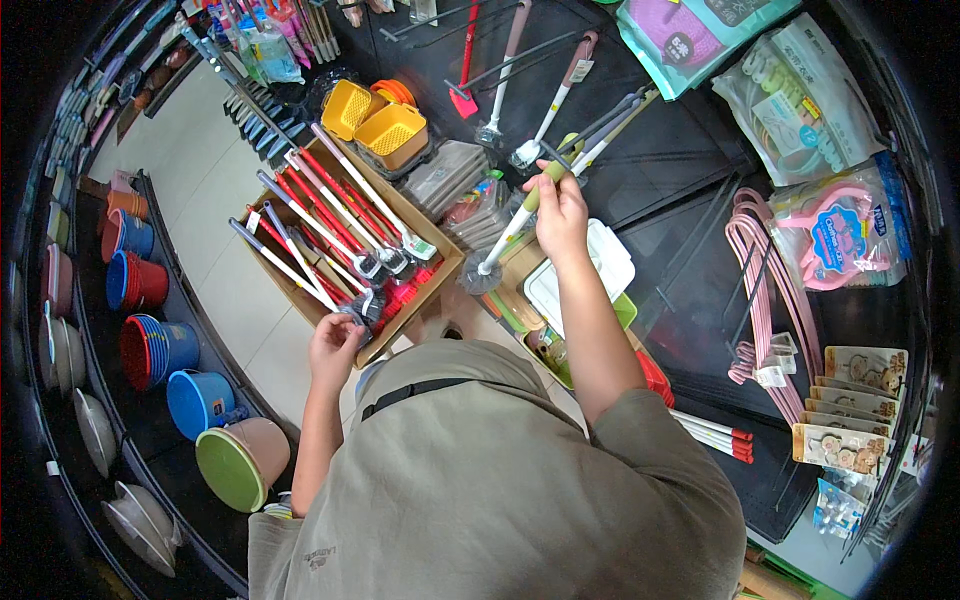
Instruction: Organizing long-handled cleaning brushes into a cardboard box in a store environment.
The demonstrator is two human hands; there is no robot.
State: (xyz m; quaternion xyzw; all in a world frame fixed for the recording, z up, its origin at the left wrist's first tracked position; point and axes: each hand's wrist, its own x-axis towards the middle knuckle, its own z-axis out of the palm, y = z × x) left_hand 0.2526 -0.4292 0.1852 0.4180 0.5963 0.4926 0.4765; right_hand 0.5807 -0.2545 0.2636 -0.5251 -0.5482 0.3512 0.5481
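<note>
My right hand (pixel 561 214) grips a long-handled toilet brush by its green and white handle (pixel 517 225). Its plastic-wrapped round head (pixel 480 271) points down to the left. The green upper end of the handle meets a black display hook (pixel 555 156). At the near edge of an open cardboard box (pixel 442 281), my left hand (pixel 335 349) has curled fingers beside a wrapped brush head (pixel 367 306); whether it grasps the wrapping is unclear. Inside the box lie several brushes with red, white and grey-blue handles (pixel 319 202).
More brushes (pixel 551 105) hang from hooks on the dark display panel (pixel 667 247). Yellow baskets (pixel 390 135) and a white-lidded container (pixel 600 259) are nearby. Pink hangers (pixel 757 277) and bagged goods (pixel 799 105) hang right. Stacked buckets (pixel 157 349) line the left shelf beside the tiled floor (pixel 225 225).
</note>
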